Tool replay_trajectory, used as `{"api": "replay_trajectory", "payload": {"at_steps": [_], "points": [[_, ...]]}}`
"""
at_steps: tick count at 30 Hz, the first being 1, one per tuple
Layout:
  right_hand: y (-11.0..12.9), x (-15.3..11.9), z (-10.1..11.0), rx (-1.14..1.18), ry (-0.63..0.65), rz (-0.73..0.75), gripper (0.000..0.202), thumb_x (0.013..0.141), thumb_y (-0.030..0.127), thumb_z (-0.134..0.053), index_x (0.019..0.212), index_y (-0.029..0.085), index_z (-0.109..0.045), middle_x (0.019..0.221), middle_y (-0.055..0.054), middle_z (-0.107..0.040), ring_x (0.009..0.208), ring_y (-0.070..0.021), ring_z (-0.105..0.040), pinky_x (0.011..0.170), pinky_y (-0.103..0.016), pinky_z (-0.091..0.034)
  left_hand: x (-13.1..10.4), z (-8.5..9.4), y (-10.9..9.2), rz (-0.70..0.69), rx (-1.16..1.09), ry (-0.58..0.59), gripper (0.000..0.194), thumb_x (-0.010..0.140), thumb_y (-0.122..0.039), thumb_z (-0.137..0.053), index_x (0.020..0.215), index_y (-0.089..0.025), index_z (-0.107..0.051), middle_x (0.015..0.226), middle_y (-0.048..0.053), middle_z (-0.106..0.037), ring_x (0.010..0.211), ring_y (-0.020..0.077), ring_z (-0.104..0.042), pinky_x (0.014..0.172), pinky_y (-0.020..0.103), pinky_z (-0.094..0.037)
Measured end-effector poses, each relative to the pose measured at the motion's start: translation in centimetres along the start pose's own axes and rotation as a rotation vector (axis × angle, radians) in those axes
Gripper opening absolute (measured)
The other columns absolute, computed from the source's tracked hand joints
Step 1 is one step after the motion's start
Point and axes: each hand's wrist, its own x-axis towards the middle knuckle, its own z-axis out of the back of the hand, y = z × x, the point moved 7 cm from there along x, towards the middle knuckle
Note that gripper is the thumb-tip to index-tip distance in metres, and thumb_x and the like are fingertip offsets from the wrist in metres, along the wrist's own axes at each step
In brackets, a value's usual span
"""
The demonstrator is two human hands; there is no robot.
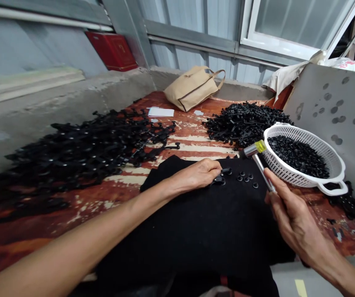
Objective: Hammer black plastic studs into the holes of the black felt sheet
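My left hand (206, 172) is closed around a small black part (219, 179) and rests on black cloth (214, 222) at the middle. Most of that part is hidden under my fingers. With my right hand (290, 212) I grip the metal handle of a small hammer (262, 167), its yellow-tipped head raised up and to the left. Between the two hands, several small black round pieces (246, 179) lie loose on the cloth. Right behind the hammer head stands a white plastic basket (306, 178), filled with small black pieces (298, 156).
A large heap of black parts (84, 148) spreads over the worn red-brown surface (186, 145) at left. Another black heap (245, 119) lies behind the basket. A tan bag (192, 88) and white paper (161, 112) are at the back; a spotted grey panel (335, 99) borders the right.
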Motion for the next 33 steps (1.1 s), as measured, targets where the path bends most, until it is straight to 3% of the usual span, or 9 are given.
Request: {"api": "replay_trajectory", "payload": {"at_steps": [5, 7, 9, 12, 14, 22, 27, 30, 33], "points": [[-2.4, -3.7, -1.9, 0.423, 0.141, -0.443, 0.050, 0.097, 0.035, -0.040, 0.146, 0.023, -0.040, 0.080, -0.002, -0.059, 0.051, -0.0112, -0.049, 0.042, -0.022, -0.043, -0.5, 0.5, -1.0, -0.109, 0.106, 0.259, 0.024, 0.075, -0.026, -0.045, 0.084, -0.020, -0.066, 0.074, 0.000, -0.060, 0.067, 0.0145, -0.052, 0.064, 0.023, -0.037], [-3.1, -4.8, -2.7, 0.536, 0.163, -0.560, 0.054, 0.097, 0.039, -0.041, 0.148, 0.022, -0.037, 0.078, 0.000, -0.055, 0.047, -0.0095, -0.042, 0.037, -0.020, -0.037, -0.6, 1.0, -1.4, -0.150, 0.167, 0.185, 0.029, 0.076, -0.026, -0.044, 0.094, -0.022, -0.066, 0.091, 0.003, -0.063, 0.086, 0.0189, -0.057, 0.080, 0.027, -0.041], [-3.6, -5.4, -2.8, 0.574, 0.129, -0.599, 0.056, 0.096, 0.041, -0.043, 0.148, 0.022, -0.035, 0.079, 0.000, -0.054, 0.049, -0.0094, -0.042, 0.038, -0.019, -0.037, -1.0, 1.9, -1.3, -0.139, 0.235, -0.025, 0.032, 0.079, -0.031, -0.043, 0.104, -0.021, -0.061, 0.105, 0.007, -0.059, 0.102, 0.0240, -0.054, 0.091, 0.034, -0.040], [-3.9, -5.5, -2.9, 0.521, 0.131, -0.570, 0.055, 0.097, 0.040, -0.039, 0.149, 0.023, -0.034, 0.079, -0.001, -0.054, 0.048, -0.0099, -0.041, 0.037, -0.019, -0.034, -2.6, 2.7, 0.0, 0.021, 0.293, -0.350, 0.036, 0.084, -0.043, -0.041, 0.108, -0.018, -0.053, 0.111, 0.012, -0.054, 0.107, 0.0282, -0.053, 0.091, 0.040, -0.042], [-3.7, -5.2, -3.0, 0.432, 0.176, -0.495, 0.052, 0.099, 0.037, -0.036, 0.149, 0.023, -0.034, 0.080, -0.002, -0.056, 0.050, -0.0110, -0.042, 0.038, -0.020, -0.036, -3.6, 2.2, 1.0, 0.135, 0.293, -0.417, 0.035, 0.084, -0.048, -0.042, 0.102, -0.019, -0.050, 0.106, 0.011, -0.056, 0.102, 0.0275, -0.056, 0.087, 0.039, -0.044], [-1.8, -0.5, -2.8, 0.068, 0.224, -0.139, 0.056, 0.090, 0.019, -0.034, 0.143, 0.003, -0.042, 0.083, -0.011, -0.066, 0.066, -0.0218, -0.061, 0.066, -0.038, -0.054, -4.5, 0.6, 1.2, 0.279, 0.285, -0.351, 0.018, 0.081, -0.037, -0.049, 0.094, -0.025, -0.044, 0.081, 0.000, -0.064, 0.073, 0.0194, -0.061, 0.063, 0.029, -0.037], [0.8, -1.6, -2.7, 0.086, 0.347, -0.070, 0.056, 0.088, 0.015, -0.034, 0.142, 0.011, -0.048, 0.076, -0.007, -0.067, 0.064, -0.0204, -0.064, 0.062, -0.033, -0.055, -4.5, 1.0, 2.3, 0.282, -0.069, -0.324, 0.014, 0.081, -0.036, -0.043, 0.086, -0.023, -0.041, 0.062, -0.004, -0.060, 0.049, 0.0140, -0.051, 0.050, 0.026, -0.032], [1.1, -3.3, -2.6, 0.150, 0.357, -0.112, 0.053, 0.092, 0.021, -0.033, 0.143, 0.017, -0.048, 0.072, -0.006, -0.063, 0.058, -0.0185, -0.060, 0.053, -0.029, -0.052, -4.5, 0.7, 2.3, 0.303, -0.113, -0.321, 0.023, 0.080, -0.044, -0.047, 0.087, -0.023, -0.043, 0.064, -0.003, -0.061, 0.051, 0.0145, -0.052, 0.049, 0.026, -0.032], [-1.0, -5.0, -2.7, 0.276, 0.286, -0.311, 0.051, 0.097, 0.033, -0.035, 0.147, 0.023, -0.042, 0.071, -0.002, -0.056, 0.051, -0.0145, -0.050, 0.045, -0.025, -0.046, -4.1, 0.4, 1.3, 0.299, 0.066, -0.311, 0.029, 0.076, -0.045, -0.056, 0.090, -0.022, -0.048, 0.062, -0.004, -0.059, 0.054, 0.0148, -0.053, 0.052, 0.026, -0.031]]}}
